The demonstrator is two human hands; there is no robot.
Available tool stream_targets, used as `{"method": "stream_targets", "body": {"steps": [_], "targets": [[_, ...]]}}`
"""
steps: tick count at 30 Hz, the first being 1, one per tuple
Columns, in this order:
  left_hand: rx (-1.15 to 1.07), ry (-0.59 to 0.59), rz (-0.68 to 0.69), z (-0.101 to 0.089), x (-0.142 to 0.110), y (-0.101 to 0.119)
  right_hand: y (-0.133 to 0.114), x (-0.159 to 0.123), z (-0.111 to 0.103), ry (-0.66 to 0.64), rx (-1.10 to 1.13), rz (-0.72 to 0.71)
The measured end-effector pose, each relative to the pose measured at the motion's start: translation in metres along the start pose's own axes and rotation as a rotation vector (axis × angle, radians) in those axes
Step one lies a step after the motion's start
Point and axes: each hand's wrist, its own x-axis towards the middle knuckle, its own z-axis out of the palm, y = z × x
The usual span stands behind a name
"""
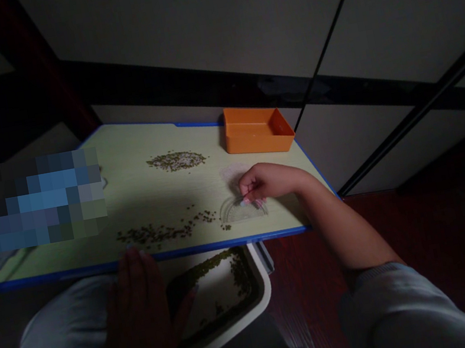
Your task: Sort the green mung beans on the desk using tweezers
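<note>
A clear half-round protractor [245, 212] is pinched in the fingers of my right hand [263, 180], low over the table top. To its left, a scattered strip of small dark grains [153, 235] runs along the near edge. My left hand [140, 298] stretches its fingers out, the tips at the table's blue edge beside those grains. Below that edge, a white tray [264, 288] holds more of the grains along its inner sides; my left hand hides part of it. Farther back on the table lies a separate oval heap of grains [178, 160].
An orange box [259, 136] stands at the table's far right corner. The pale table top [129, 147] has a blue rim. A blurred-out patch [48, 197] covers its left end. Light wall panels [187, 20] rise behind, and a dark red floor [305, 281] shows at right.
</note>
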Motion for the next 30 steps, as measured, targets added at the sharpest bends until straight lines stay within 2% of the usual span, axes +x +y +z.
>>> {"method": "stream_targets", "body": {"steps": [12,20,30], "targets": [[-0.008,-0.007,0.010,-0.0010,-0.0005,0.0008,0.0005,-0.0060,-0.0062,0.031,0.003,0.000],[-0.013,-0.003,0.023,0.0024,0.0000,-0.0017,0.0033,-0.0024,-0.0030,-0.036,-0.023,0.073],[0.010,-0.014,-0.019,-0.0033,0.0000,0.0039,-0.0046,-0.0032,0.0025,-0.152,-0.006,0.112]]}}
